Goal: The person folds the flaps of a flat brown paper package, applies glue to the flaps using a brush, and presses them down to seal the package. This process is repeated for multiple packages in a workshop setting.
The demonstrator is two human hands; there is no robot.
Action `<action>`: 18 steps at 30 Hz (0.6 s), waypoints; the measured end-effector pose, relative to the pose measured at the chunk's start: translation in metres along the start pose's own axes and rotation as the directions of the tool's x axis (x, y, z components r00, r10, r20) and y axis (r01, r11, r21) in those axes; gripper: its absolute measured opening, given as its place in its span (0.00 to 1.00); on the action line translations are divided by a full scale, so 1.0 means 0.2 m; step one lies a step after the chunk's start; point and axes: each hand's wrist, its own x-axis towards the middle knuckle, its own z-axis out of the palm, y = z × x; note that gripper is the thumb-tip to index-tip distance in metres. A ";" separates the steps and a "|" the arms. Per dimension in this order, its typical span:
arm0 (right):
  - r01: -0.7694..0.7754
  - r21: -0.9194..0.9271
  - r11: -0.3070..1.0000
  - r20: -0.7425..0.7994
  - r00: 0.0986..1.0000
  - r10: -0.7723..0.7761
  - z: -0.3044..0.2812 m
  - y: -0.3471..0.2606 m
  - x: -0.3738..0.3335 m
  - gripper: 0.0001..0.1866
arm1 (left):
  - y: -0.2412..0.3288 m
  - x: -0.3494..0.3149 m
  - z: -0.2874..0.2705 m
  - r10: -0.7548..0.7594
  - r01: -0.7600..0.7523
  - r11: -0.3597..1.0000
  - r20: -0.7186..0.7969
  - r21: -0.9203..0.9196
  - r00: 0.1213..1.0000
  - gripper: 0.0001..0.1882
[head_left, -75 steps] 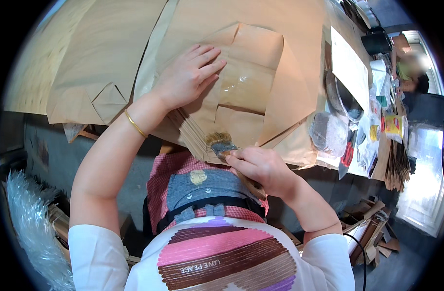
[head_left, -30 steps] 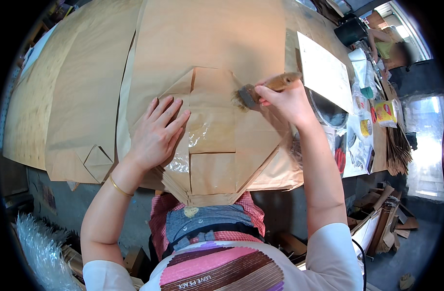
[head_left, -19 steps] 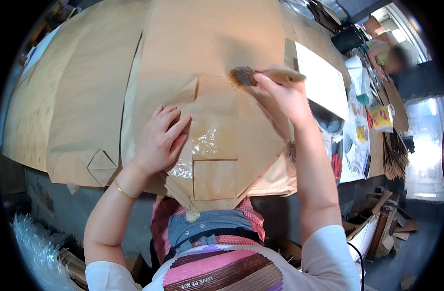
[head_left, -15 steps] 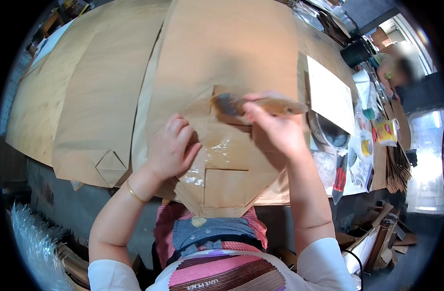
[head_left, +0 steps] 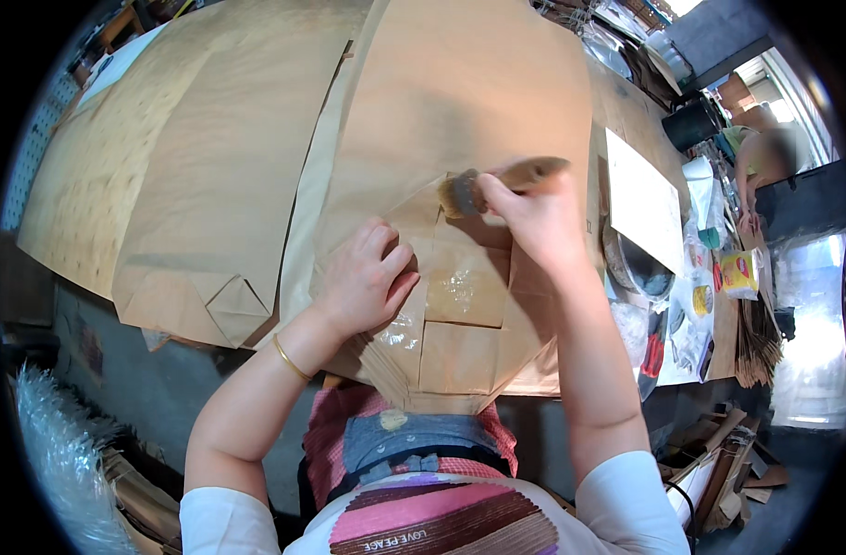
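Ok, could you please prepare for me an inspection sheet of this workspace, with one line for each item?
Surface: wooden table, largely covered by brown paper sheets.
Job's things: folded paper at the near edge, with shiny patches; brush with its bristles at the upper folds, contact unclear.
Clutter: on the right, white sheet partly over a grey bowl, red-handled tool, yellow packet.
Hands: left hand on the folded paper, fingers curled; right hand grips the brush.
Cables: one black cable, lower right.
Surroundings: another person at far right; clear plastic bundle lower left; cardboard scraps lower right.
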 end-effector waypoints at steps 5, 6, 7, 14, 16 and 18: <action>0.035 0.031 0.999 0.050 0.998 -0.037 0.17 0.02 -0.10 0.08 | 0.00 -0.01 0.03 0.032 -0.033 0.999 -0.021 -0.037 0.999 0.14; 0.003 0.001 1.000 0.043 0.999 -0.003 0.17 0.03 -0.03 0.09 | -0.01 0.00 0.02 0.012 -0.012 0.999 -0.001 -0.039 1.000 0.14; -0.015 -0.103 0.995 0.047 0.999 0.020 0.14 0.04 -0.01 0.08 | -0.01 0.00 0.01 -0.007 0.008 0.999 0.019 -0.043 1.000 0.14; 0.488 -0.062 0.871 0.115 0.870 -0.479 -0.38 -0.07 -0.36 0.16 | 0.00 -0.04 0.02 -0.037 0.038 0.999 0.008 -0.031 0.999 0.15; 0.392 -0.339 0.855 0.106 0.919 -0.379 -0.50 0.04 -0.54 0.18 | 0.00 -0.04 0.04 -0.056 0.056 0.998 0.025 -0.011 0.998 0.15; 0.292 -0.584 0.758 0.028 0.940 -0.340 -0.68 0.23 -0.65 0.18 | 0.02 -0.05 0.05 -0.093 0.094 0.995 0.023 -0.040 0.995 0.15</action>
